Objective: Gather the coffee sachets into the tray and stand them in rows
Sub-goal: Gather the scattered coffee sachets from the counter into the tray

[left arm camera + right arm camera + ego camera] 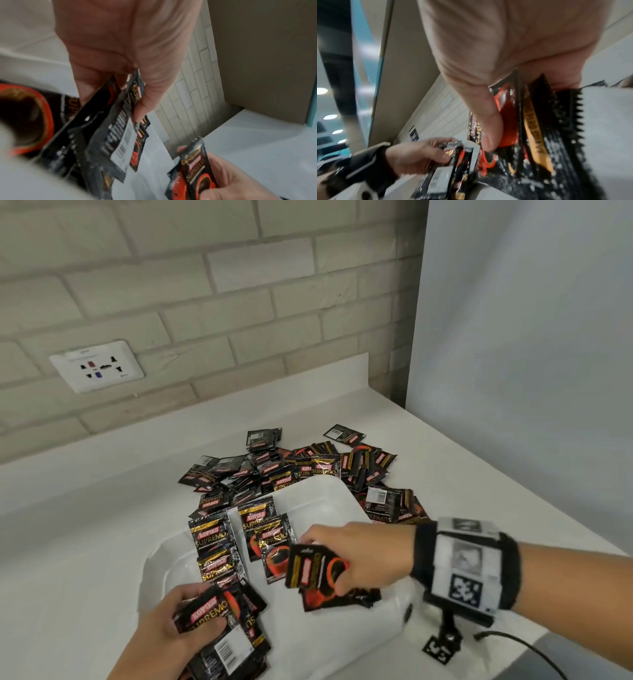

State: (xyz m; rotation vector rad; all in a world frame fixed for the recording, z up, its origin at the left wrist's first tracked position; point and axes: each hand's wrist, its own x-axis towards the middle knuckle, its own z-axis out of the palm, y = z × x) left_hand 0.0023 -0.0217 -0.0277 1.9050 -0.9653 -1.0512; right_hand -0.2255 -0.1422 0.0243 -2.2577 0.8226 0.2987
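While both hands work over white tray (329, 494) on white table (85, 525): left hand (164, 625) at tray's near-left corner, grip closed round a fanned bunch of sachets (219, 625), thumb across the front one w/ the red-and-gold label, barcode back of another showing below. From left wrist cam, same left hand (120, 47) w/ thumb and fingers pinching the bunch (109, 135) from above; exact count hard to tell, blurred. Right hand (359, 556) reaching in from the right over tray's middle, wrist camera strap (466, 563) on forearm, grip narrow, pinching a few sachets (315, 568) upright-ish, w/ a couple more lying under it at tray's near side. From right wrist cam, right hand (505, 54) w/ thumb pressed on a red-cup sachet (508, 115), serrated edges of several packs beside it; left hand (412, 155) visible lower left w/ its own bunch. Inside tray, towards its left half: four or so sachets (239, 542) face up, leaning or lying, overlapping in two loose columns, not clearly stood. Beyond tray's far rim and round its right side: big loose heap of sachets (308, 470) on table, some face down w/ barcodes up, one lying apart at far right. Behind: pale brick wall (205, 285) w/ white socket plate (97, 366); plain panel at right.
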